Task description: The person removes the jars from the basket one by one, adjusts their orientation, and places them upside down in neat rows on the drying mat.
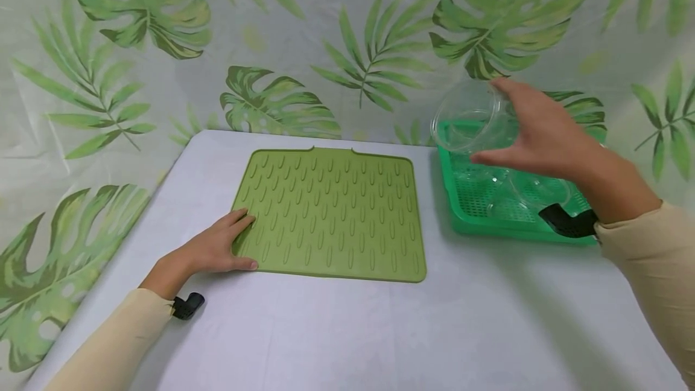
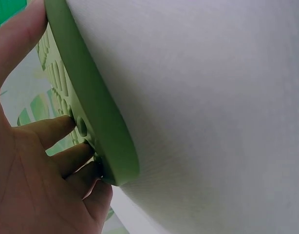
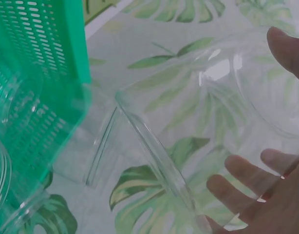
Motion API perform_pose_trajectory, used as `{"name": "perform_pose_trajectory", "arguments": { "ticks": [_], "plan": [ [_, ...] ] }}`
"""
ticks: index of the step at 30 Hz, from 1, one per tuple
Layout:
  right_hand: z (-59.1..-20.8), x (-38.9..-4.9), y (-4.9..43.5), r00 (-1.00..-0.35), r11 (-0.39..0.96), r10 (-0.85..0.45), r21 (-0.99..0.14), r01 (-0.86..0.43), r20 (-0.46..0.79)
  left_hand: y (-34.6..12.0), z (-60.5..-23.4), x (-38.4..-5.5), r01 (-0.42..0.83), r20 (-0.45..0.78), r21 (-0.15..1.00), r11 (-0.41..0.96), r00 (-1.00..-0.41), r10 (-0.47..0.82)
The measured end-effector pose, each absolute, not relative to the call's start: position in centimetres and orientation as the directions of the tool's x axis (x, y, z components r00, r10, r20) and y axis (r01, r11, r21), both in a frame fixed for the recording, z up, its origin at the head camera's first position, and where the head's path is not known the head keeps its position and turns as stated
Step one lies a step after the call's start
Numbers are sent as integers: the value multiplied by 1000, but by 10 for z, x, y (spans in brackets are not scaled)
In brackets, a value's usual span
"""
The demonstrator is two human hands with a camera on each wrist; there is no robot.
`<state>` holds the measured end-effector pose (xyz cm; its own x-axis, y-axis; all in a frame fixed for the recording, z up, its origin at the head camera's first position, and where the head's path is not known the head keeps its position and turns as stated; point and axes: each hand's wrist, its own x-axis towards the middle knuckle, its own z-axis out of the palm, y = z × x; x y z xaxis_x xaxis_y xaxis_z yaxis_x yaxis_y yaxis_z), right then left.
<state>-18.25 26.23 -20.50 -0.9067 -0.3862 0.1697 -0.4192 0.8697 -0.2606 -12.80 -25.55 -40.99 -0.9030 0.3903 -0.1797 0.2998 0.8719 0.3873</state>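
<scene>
My right hand [image 1: 548, 131] grips a clear round bowl [image 1: 467, 116], thumb and fingers spread around its sides. The bowl is held on its side over the back of a green basket [image 1: 488, 229], its rim facing left in the head view. Through its clear wall the fingertips [image 3: 222, 190] show in the right wrist view. More clear containers [image 1: 537, 190] lie inside the basket. On the left, my left hand [image 1: 217, 246] rests at the near left corner of a green ridged mat [image 1: 326, 216], with fingertips on its surface and the thumb along the front edge.
The mat lies flat on a white-covered table [image 1: 336, 330], left of the basket. Behind the table hangs a leaf-patterned cloth [image 1: 282, 29], close to the back of the basket. Perforated walls of the basket [image 3: 37, 39] show in the right wrist view.
</scene>
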Motion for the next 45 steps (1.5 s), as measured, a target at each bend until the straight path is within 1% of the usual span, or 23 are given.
{"name": "perform_pose_trajectory", "arguments": {
  "ticks": [8, 17, 25, 29, 36, 45],
  "plan": [
    [-209, -186, 254, -888, 868, -417, -205, -452, 192, -254, -409, -128, 300, -176, 400, 866, -902, 395],
    [-211, -188, 240, -898, 874, -421, -207, -439, 128, -255, -409, -129, 297, -184, 396, 869, -901, 392],
    [-215, -190, 234, -896, 870, -427, -217, -443, 119, -256, -411, -129, 306, -160, 391, 868, -906, 391],
    [-219, -191, 228, -890, 857, -438, -241, -456, 127, -256, -413, -129, 310, -154, 373, 874, -909, 388],
    [-227, -193, 214, -859, 828, -487, -228, -512, 158, -256, -407, -126, 296, -185, 339, 893, -910, 371],
    [-241, -192, 204, -846, 821, -520, -203, -533, 118, -256, -409, -124, 297, -187, 331, 896, -910, 371]
  ]
}}
